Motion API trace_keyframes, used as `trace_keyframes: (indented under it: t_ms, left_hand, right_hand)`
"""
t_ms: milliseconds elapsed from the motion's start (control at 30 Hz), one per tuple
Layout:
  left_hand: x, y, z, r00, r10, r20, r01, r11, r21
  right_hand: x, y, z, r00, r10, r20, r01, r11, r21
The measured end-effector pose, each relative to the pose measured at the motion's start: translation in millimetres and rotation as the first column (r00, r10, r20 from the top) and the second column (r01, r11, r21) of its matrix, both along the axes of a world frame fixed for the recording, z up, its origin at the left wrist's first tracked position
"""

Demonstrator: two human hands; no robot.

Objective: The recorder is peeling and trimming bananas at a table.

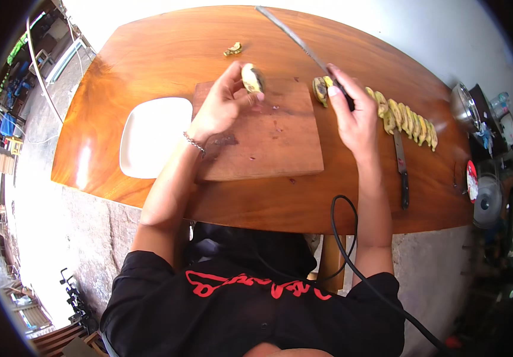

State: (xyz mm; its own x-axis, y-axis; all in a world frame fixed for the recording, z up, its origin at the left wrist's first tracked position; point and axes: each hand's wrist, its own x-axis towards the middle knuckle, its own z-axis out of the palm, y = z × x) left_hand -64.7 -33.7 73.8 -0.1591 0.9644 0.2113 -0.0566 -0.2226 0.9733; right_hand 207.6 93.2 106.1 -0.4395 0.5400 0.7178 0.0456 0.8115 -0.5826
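Note:
Above the far edge of a wooden cutting board (pixel 261 138), my left hand (pixel 225 102) grips a short banana (pixel 252 78) with dark patches on its skin. My right hand (pixel 354 107) is closed around the dark handle of a long-bladed knife (pixel 292 35), its blade angled up toward the far side of the table. Behind the right hand lie a brown-spotted banana (pixel 320 90) and a yellow one, partly hidden by the fingers. A white rounded-square plate (pixel 156 138) sits left of the board, and bits of reddish residue dot the board.
A row of several bananas (pixel 408 118) lies at the right of the wooden table (pixel 256 205). Near it rests a second knife (pixel 400 169). Banana peel (pixel 233 48) lies at the back. A metal bowl (pixel 465 107) stands far right. A black cable (pixel 350 259) loops past my right arm.

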Motion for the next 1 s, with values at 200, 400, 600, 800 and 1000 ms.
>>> trace_keyframes:
  t_ms: [200, 400, 600, 800, 1000]
  left_hand:
    - [3, -9, -6, 0.901, 0.015, -0.435, 0.020, 0.997, 0.076]
    - [3, -14, -12, 0.855, 0.102, -0.509, 0.008, 0.978, 0.210]
    - [8, -17, -8, 0.780, 0.277, -0.560, -0.147, 0.953, 0.266]
    - [12, -19, -1, 0.903, 0.184, -0.388, -0.116, 0.975, 0.190]
    - [7, -13, -9, 0.974, 0.127, -0.188, -0.101, 0.984, 0.144]
  right_hand:
    - [-6, -5, -51, 1.000, 0.009, -0.019, -0.007, 0.997, 0.079]
    - [-2, -21, -42, 0.996, 0.017, 0.085, -0.025, 0.995, 0.096]
    - [-8, -36, -45, 0.988, 0.002, 0.155, -0.034, 0.977, 0.208]
    - [-14, -41, -50, 0.985, -0.075, 0.154, 0.001, 0.904, 0.428]
    - [-16, -41, -60, 0.999, -0.011, 0.051, -0.004, 0.956, 0.294]
